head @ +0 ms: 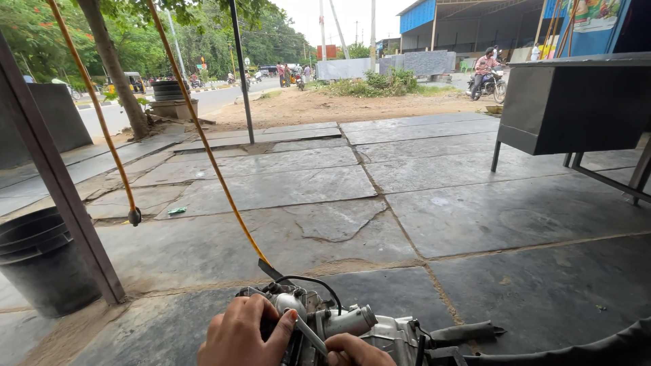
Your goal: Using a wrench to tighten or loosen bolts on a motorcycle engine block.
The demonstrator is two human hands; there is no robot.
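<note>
Grey stone slabs [420, 203], cracked in places, cover the floor ahead, with wide open room in the middle between the things at its edges. At the bottom edge of the view sits a small engine [352, 329] of silver metal with a black cable looping over it. The left hand [245, 335] rests on top of the engine, fingers curled over its left part; whether this grip is closed on anything cannot be told. The right hand [358, 351], partly cut off by the frame, has its grip closed around a thin silver tool [308, 333] laid against the engine.

To the left, a stack of black tubs [37, 261] stands beside a leaning grey metal post [61, 183]. A yellow hose [203, 142] runs down diagonally to the engine, and a second yellow hose [95, 108] hangs with its end just above the floor. To the right, a dark metal surface [576, 102] on thin legs stands at the floor's edge. Beyond lie bare dirt, a road, trees, a person on a motorbike [487, 78], and a blue building with a colourful rectangular sign [597, 13] at the upper right.
</note>
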